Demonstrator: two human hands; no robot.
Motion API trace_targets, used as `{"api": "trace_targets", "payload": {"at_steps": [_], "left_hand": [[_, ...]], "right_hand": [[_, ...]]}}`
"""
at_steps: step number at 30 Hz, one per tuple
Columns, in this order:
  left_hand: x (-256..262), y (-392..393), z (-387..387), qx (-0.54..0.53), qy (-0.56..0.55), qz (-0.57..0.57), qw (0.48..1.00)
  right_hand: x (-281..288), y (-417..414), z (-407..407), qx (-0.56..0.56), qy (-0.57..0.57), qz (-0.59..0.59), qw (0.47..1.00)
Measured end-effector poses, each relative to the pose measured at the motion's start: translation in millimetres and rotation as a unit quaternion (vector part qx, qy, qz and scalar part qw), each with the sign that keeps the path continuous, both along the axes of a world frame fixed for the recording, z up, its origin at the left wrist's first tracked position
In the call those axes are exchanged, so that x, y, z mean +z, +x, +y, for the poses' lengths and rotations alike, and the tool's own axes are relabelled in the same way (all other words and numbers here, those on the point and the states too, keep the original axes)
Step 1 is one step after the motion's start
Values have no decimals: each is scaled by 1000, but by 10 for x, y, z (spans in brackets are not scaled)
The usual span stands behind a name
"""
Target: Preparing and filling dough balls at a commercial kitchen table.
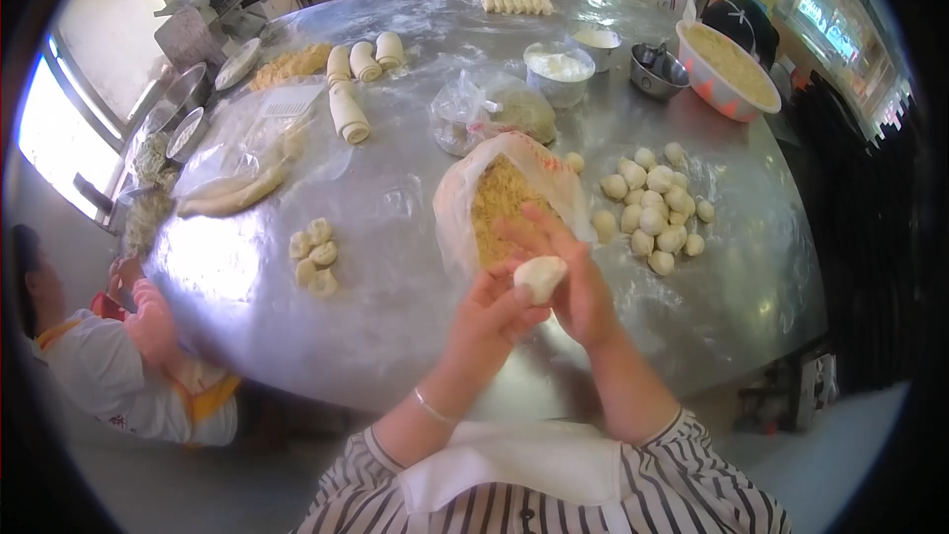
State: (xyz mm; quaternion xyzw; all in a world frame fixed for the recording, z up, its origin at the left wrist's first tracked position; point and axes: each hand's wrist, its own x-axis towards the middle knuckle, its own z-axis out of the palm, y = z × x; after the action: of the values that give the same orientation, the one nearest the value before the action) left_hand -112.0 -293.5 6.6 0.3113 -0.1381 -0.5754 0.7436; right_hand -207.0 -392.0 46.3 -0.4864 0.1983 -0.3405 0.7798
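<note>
Between my hands, in front of a plastic bag, is a piece of white dough (540,279). My left hand (495,311) pinches it with thumb and fingers. My right hand (582,289) lies along its right side, with fingers stretched over the bag; how firmly it grips is unclear. The open plastic bag (454,200) holds a yellow crumbly filling (504,200). To the right is a pile of round dough balls (652,221), with a separate ball (603,225) beside the bag. Several small dough pieces (322,254) lie to the left.
The metal table (400,341) carries dough rolls (348,115), a long dough strip (237,196) under plastic, and a tied plastic bag (460,115) behind the filling. Flour bowls (560,85), a metal bowl (656,81) and a large filling basin (741,107) stand farther back. A person (118,371) is at the left edge.
</note>
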Motion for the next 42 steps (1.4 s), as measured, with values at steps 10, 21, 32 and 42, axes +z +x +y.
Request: {"api": "trace_targets", "payload": {"at_steps": [10, 21, 32, 42], "left_hand": [[173, -93, 6, -41, -10, 44, 998], [210, -65, -10, -51, 45, -75, 995], [-156, 749, 646, 157, 143, -142, 967], [-430, 1790, 1399, 394, 240, -227, 858]], "right_hand": [[-200, -240, -180, 96, -215, 182, 955], [-168, -239, -148, -54, -213, 172, 960], [-602, -691, -1389, -143, 39, -47, 988], [-255, -753, -1080, -262, -203, 169, 928]]}}
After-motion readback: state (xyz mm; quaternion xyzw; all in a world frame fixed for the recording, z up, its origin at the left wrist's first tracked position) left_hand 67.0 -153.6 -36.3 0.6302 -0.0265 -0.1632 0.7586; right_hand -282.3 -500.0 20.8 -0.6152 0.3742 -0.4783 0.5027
